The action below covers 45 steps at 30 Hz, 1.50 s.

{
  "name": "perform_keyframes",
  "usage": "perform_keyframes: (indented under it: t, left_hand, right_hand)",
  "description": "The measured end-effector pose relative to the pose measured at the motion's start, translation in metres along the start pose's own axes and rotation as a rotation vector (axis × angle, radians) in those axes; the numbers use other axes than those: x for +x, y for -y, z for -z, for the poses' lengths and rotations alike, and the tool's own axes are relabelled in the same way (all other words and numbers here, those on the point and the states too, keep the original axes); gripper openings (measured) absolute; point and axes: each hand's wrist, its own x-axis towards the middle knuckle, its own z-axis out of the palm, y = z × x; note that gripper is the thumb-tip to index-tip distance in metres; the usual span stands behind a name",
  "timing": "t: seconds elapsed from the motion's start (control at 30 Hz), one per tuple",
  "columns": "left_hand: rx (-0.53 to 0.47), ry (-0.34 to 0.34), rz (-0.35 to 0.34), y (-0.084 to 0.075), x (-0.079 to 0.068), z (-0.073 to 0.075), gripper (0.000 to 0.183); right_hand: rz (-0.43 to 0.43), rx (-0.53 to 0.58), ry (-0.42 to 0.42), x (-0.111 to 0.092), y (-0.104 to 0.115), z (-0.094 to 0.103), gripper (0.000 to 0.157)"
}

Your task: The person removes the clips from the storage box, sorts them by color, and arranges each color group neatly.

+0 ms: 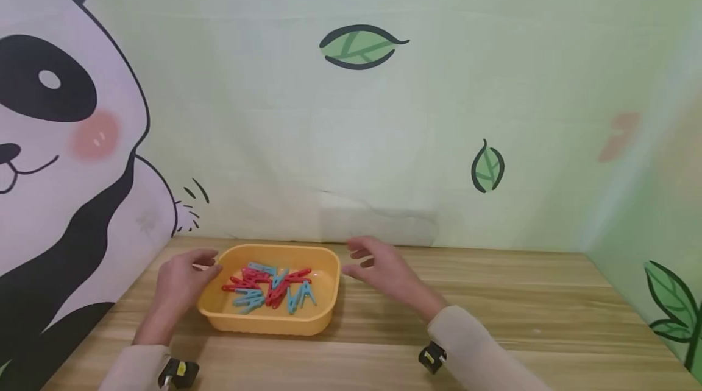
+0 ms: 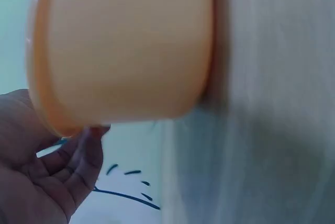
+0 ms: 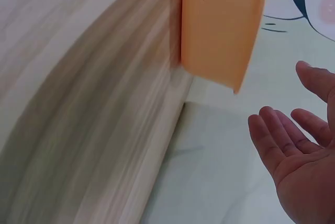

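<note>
A yellow-orange plastic basin (image 1: 274, 325) sits on the wooden table, holding several red clothespins (image 1: 280, 290) and light blue clothespins (image 1: 250, 299). My left hand (image 1: 183, 278) grips the basin's left rim, its thumb over the rim and its fingers curled by the outer wall. In the left wrist view, the curled fingers (image 2: 90, 156) meet the rim's outer side, and the rim hides the thumb tip. To the right of the basin, my right hand (image 1: 386, 269) is apart from it and holds nothing. The right wrist view shows its fingers (image 3: 272, 135) loosely spread, facing the basin wall (image 3: 222, 25).
A pale green printed backdrop (image 1: 263, 135) stands behind the table (image 1: 493, 299), with a panda drawing on the left and leaves. The basin is near the table's back edge. Small black cameras (image 1: 433, 356) are strapped at both wrists.
</note>
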Motion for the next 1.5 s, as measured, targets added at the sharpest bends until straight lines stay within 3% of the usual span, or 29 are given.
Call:
perform_keyframes:
  t: [0.37,0.63,0.8,1.1,1.5]
  left_hand:
    - [-0.041,0.040,0.066,0.015,0.002,0.001,0.038]
    - [-0.197,0.096,0.207,0.021,0.002,0.002,0.047]
    - [-0.236,0.115,0.259,0.022,0.004,0.002,0.050]
    - [-0.260,0.117,0.281,0.026,0.004,0.000,0.050]
    - [-0.290,0.115,0.302,0.026,0.002,0.000,0.048]
  right_hand:
    - [0.027,-0.010,0.068,0.010,0.006,-0.026,0.050]
    - [-0.001,-0.020,0.131,0.020,0.016,-0.042,0.043]
    - [-0.009,-0.050,0.171,0.028,0.019,-0.048,0.038]
    - [-0.044,-0.219,0.251,0.038,0.020,-0.064,0.035]
    - [-0.018,-0.417,0.352,0.047,0.019,-0.078,0.030]
